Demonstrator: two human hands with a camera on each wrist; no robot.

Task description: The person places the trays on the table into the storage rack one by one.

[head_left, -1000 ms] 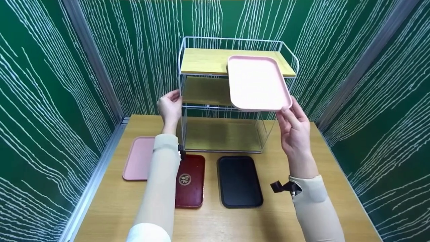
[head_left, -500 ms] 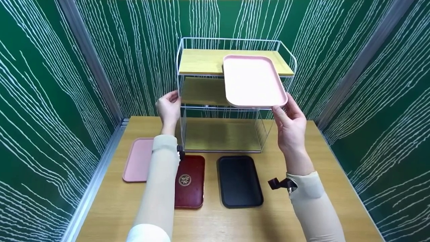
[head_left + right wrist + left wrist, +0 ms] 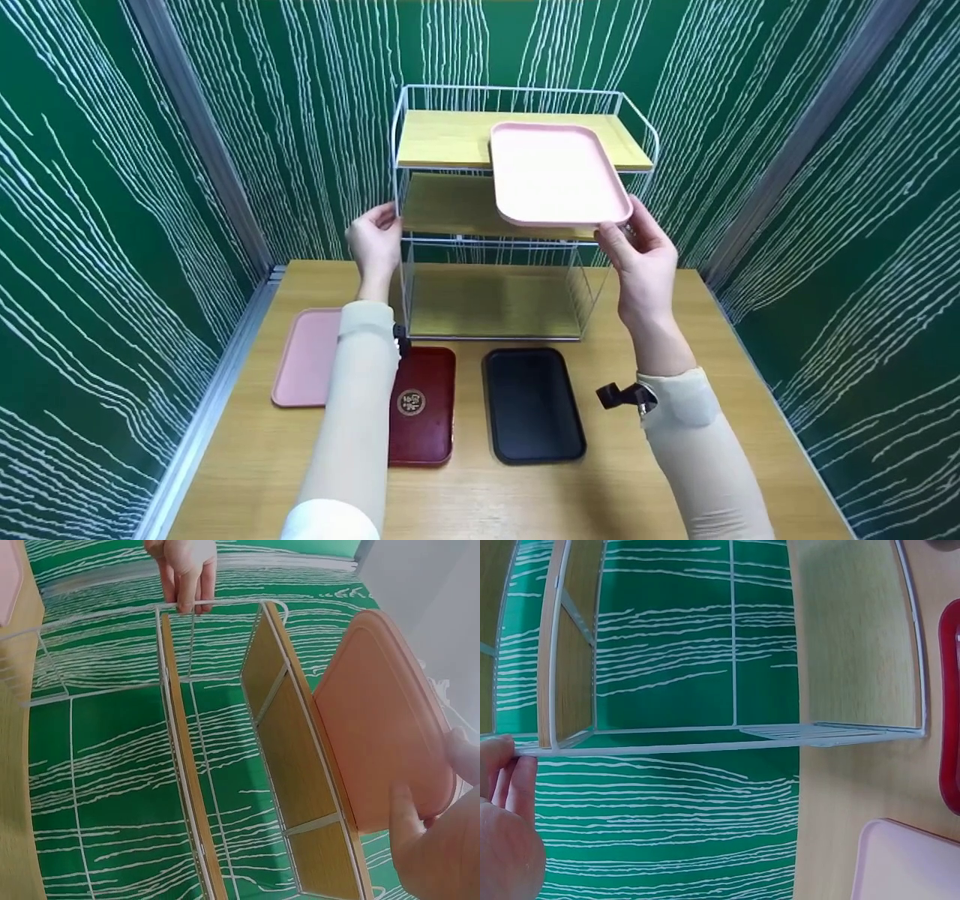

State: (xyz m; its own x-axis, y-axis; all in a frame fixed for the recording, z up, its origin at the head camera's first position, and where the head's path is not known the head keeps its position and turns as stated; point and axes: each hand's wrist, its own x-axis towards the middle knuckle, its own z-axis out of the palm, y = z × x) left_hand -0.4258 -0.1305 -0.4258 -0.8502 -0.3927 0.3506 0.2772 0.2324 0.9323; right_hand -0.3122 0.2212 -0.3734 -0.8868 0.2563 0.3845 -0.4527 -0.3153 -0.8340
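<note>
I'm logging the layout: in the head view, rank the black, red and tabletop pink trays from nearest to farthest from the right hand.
1. Black tray, lower and left of the right hand.
2. Red tray, left of the black tray, partly behind the left sleeve.
3. Tabletop pink tray, farthest left.

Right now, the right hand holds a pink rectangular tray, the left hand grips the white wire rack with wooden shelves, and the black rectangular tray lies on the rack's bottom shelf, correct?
No: the black rectangular tray lies on the wooden table in front of the rack, as the head view shows. The rest holds.
</note>
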